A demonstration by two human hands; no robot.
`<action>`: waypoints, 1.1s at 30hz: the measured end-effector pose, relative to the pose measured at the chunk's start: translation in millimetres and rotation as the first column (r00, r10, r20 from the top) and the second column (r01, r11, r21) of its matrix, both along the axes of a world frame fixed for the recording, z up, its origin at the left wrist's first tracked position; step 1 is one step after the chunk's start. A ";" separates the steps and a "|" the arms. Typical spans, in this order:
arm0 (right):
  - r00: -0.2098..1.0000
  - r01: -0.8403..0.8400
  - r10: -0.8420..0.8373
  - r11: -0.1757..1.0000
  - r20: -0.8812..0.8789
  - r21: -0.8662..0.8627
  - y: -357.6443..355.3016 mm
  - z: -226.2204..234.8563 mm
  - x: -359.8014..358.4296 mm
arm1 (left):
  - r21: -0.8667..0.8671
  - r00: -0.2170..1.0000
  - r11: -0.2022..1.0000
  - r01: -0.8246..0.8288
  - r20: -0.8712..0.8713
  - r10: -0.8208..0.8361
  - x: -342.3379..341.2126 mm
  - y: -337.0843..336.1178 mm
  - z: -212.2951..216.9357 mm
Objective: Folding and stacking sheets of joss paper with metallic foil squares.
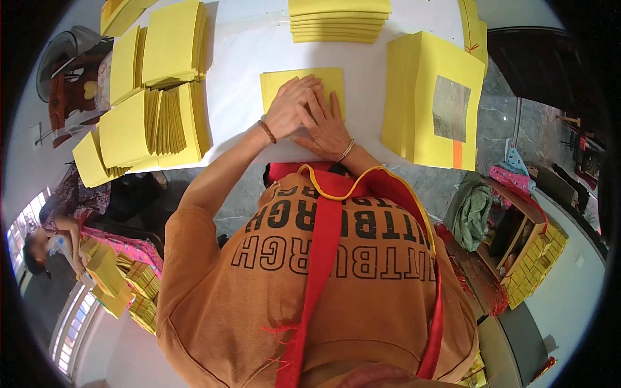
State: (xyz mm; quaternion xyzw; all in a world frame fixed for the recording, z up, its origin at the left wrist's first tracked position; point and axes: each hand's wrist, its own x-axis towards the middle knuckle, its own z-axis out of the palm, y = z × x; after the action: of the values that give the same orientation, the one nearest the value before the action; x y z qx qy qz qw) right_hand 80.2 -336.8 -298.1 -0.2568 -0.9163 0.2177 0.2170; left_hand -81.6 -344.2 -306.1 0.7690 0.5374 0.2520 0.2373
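Observation:
A yellow folded paper [272, 83] lies flat on the white-covered table [236, 77], close to its front edge. My left hand [290, 108], with a brown beaded bracelet at the wrist, lies on the paper, its fingers stretched out and overlapping my right hand. My right hand [326, 129], wearing a light bangle, presses down with its fingers apart. Both palms face down and neither hand grips anything. Much of the paper's middle and near edge is hidden under them.
Stacks of yellow folded paper [171, 42] stand along the left. A neat pile [339, 19] sits at the far middle, and a thick stack [414, 97] at the right. Another person [65, 223] handles yellow paper at the far left. A wooden cabinet [517, 239] stands at the right.

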 end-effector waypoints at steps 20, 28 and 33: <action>0.932 0.209 -0.184 0.977 0.313 -0.048 1.9 11.7 5.5 | 0.068 0.854 0.998 -0.015 -0.518 0.048 -29.4 -22.2 24.1; 0.950 0.234 -0.227 0.972 0.212 -0.010 1.7 -1.5 12.6 | 0.106 0.843 0.976 0.189 -0.527 -0.106 -13.9 -23.3 24.9; 0.966 0.160 -0.248 0.794 -0.072 -0.586 20.0 2.3 23.0 | 0.288 0.743 0.936 0.203 -0.667 0.044 5.5 -22.5 22.9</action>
State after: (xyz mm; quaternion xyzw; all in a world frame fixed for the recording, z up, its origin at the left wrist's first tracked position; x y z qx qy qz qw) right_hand 103.2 -316.9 -295.8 -0.3913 -0.7558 0.4777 0.2177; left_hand -76.1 -366.7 -283.1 0.8595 0.5004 0.0408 -0.0960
